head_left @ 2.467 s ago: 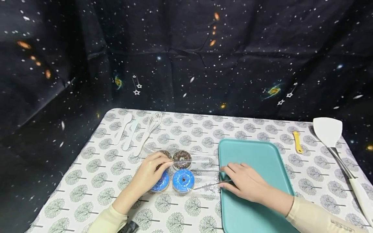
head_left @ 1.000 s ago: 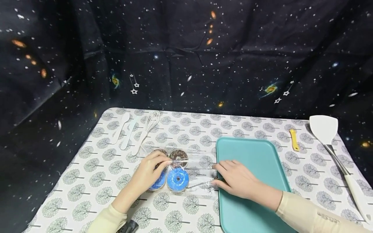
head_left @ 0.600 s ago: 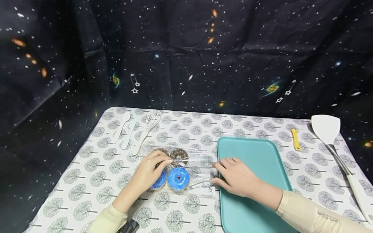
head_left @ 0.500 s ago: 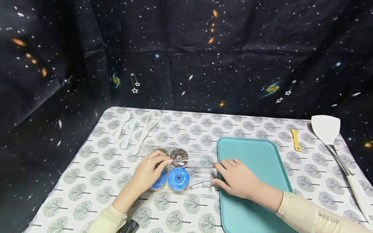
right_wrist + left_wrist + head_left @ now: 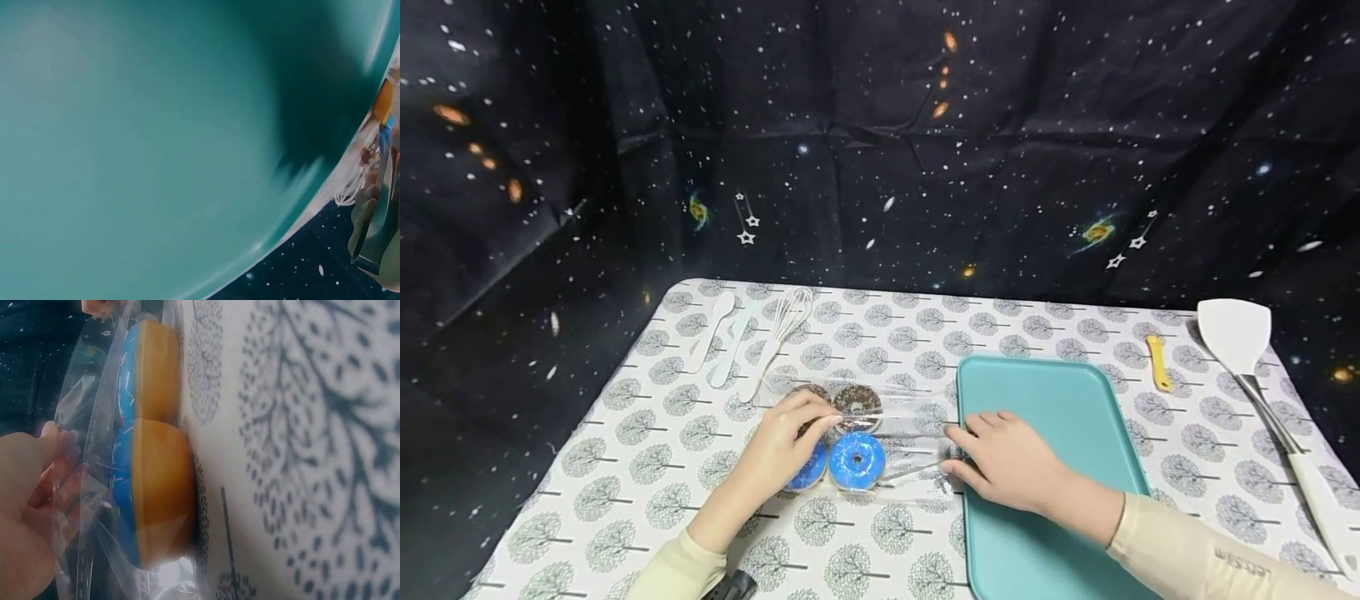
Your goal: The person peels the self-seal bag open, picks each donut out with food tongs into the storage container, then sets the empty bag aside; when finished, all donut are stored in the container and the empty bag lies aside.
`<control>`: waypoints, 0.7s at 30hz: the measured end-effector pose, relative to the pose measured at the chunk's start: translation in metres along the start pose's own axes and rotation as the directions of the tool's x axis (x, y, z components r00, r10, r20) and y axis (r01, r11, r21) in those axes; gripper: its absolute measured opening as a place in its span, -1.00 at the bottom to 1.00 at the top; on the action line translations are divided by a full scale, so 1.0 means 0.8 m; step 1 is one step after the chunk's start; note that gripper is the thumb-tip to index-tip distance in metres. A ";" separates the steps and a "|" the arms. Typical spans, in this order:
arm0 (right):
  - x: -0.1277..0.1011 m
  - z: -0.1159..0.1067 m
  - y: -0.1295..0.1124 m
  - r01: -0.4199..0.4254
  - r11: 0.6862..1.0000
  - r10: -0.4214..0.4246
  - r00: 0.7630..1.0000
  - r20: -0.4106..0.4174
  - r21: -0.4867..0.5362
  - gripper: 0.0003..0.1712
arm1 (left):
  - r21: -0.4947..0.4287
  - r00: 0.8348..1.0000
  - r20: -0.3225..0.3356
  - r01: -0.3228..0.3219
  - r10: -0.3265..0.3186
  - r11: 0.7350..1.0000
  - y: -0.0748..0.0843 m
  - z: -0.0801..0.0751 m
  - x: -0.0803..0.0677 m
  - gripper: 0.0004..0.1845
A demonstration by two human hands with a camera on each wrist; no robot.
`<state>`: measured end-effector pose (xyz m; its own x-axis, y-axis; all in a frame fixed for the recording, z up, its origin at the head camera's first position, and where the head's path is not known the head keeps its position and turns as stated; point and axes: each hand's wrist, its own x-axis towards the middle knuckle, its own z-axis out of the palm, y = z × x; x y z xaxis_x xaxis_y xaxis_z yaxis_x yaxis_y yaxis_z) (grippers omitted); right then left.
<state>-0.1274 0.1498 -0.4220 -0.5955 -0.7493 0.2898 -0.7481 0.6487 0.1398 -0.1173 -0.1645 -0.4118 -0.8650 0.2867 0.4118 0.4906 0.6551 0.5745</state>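
Note:
Several ring doughnuts lie in a clear plastic bag (image 5: 917, 400) on the cloth: a blue-iced doughnut (image 5: 857, 461) and a dark brown sprinkled doughnut (image 5: 857, 408) show well. To their left, another blue doughnut (image 5: 808, 471) and a brown one (image 5: 810, 393) are partly covered by my left hand (image 5: 790, 437). That hand pinches the bag's upper film, as the left wrist view also shows. My right hand (image 5: 1011, 458), over the tray's left edge, holds metal tongs (image 5: 382, 206). Their thin arms reach left into the bag, one to either side of the right blue doughnut's level.
A teal tray (image 5: 1060, 392) lies under the right hand and forearm. White spoon (image 5: 711, 329), pale spatula-like tool (image 5: 732, 346) and whisk (image 5: 782, 329) lie back left. A yellow handle-like piece (image 5: 1158, 364) and a large white turner (image 5: 1236, 337) lie at right.
My right hand with the tongs has shifted slightly left, its fingertips now past the tray's edge. The left hand keeps its pinch on the bag; the doughnuts stay put.

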 end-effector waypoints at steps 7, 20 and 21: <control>0.004 0.005 0.003 0.017 1.000 -0.016 0.998 -0.061 0.019 -0.66 | 0.000 1.000 0.001 0.002 -0.002 1.000 0.000 0.003 0.000 -0.88; 0.006 0.014 0.001 0.112 0.993 -0.098 0.967 -0.236 0.045 -0.75 | -0.005 1.000 0.000 -0.013 0.013 1.000 0.001 0.003 0.000 -0.89; 0.006 0.015 0.002 0.110 0.993 -0.095 0.967 -0.235 0.050 -0.76 | -0.003 1.000 -0.001 -0.015 0.015 1.000 0.001 0.003 0.000 -0.89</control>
<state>-0.1346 0.1458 -0.4315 -0.4361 -0.7551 0.4895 -0.8228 0.5548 0.1229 -0.1170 -0.1624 -0.4132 -0.8574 0.2956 0.4213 0.5039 0.6488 0.5703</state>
